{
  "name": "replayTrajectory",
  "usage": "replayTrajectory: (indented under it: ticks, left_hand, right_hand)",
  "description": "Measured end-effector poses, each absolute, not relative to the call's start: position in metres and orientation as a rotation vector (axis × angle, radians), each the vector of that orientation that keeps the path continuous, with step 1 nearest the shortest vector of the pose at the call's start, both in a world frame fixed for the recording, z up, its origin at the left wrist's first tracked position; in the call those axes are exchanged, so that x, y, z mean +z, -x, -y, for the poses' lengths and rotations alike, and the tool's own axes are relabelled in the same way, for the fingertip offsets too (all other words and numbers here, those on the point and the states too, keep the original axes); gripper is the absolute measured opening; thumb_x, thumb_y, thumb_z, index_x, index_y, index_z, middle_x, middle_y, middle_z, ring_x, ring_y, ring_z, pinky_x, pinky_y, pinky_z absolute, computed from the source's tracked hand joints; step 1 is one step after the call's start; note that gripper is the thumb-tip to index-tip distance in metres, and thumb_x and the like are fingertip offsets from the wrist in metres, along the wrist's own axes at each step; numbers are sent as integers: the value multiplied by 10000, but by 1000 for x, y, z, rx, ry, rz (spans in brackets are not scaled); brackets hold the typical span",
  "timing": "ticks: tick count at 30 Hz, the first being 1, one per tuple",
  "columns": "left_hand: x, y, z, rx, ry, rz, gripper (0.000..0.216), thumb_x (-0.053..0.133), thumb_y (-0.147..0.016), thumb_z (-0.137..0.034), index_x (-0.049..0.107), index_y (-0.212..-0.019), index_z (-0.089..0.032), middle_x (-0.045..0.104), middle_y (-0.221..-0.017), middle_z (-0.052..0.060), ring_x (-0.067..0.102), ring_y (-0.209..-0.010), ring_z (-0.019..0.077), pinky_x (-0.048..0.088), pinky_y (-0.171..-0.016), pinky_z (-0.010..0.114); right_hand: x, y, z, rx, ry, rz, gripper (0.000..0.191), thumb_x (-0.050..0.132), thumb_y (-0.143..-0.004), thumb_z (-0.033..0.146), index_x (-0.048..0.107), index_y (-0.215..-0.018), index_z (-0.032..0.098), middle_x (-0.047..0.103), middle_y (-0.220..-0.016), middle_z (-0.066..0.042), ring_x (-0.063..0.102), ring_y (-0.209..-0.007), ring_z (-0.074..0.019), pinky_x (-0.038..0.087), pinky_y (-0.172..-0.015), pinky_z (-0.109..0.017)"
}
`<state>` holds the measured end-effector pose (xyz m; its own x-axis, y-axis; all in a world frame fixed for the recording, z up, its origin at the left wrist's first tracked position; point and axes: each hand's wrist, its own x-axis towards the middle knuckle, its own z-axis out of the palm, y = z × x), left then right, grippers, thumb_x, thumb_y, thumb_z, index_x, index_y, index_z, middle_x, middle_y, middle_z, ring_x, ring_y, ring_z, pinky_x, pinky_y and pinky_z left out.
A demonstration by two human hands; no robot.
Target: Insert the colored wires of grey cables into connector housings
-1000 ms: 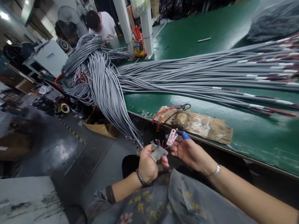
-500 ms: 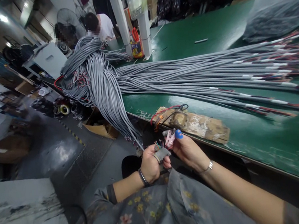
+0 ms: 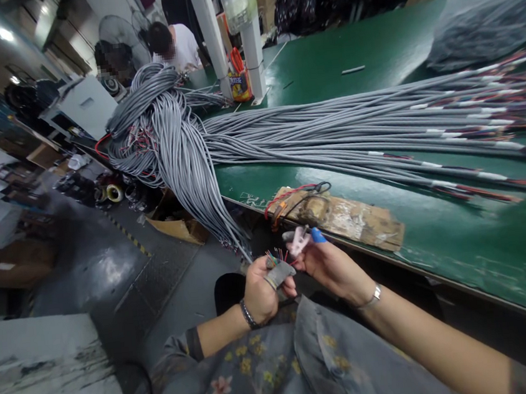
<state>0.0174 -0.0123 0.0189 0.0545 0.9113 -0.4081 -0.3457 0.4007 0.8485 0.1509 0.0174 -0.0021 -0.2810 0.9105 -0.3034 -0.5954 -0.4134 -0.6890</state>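
Note:
My left hand [image 3: 260, 292], a grey cover on its thumb, is closed around the end of a grey cable. Thin coloured wires [image 3: 276, 257] fan out above its fingers. Just to the right, my right hand [image 3: 329, 266] pinches a small pale pink piece [image 3: 299, 241] that looks like a plastic clip; its exact kind is unclear. The right thumb wears a blue cover [image 3: 318, 235]. A reddish wire seems to run between the two hands, which are close but apart, in front of the bench edge.
A thick bundle of grey cables [image 3: 186, 142] hangs over the edge of the green bench [image 3: 463, 270] and stretches right to stripped ends. A worn wooden board [image 3: 364, 221] with red and black leads lies near the edge. Beyond the bench is a person [image 3: 181, 46]; below sits a cardboard box [image 3: 179, 228].
My right hand has shifted slightly right and down, its pink piece turning a little. My left hand has moved slightly left, still holding the cable end, so the gap between them is wider.

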Motion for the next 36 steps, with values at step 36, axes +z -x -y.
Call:
replayTrajectory:
  ticks: [36]
  left_hand:
    - [14,-20,8,1136,-748,-1179,423,763,-559,-518,557,-617,-153,565,-428,-25,470,-315,72,354,-336,176]
  right_hand:
    - [-8,-144,-16,1702,850,509,431,736,-639,631,716,-772,221,664,-696,-13,545,-613,-149,453,-573,-275]
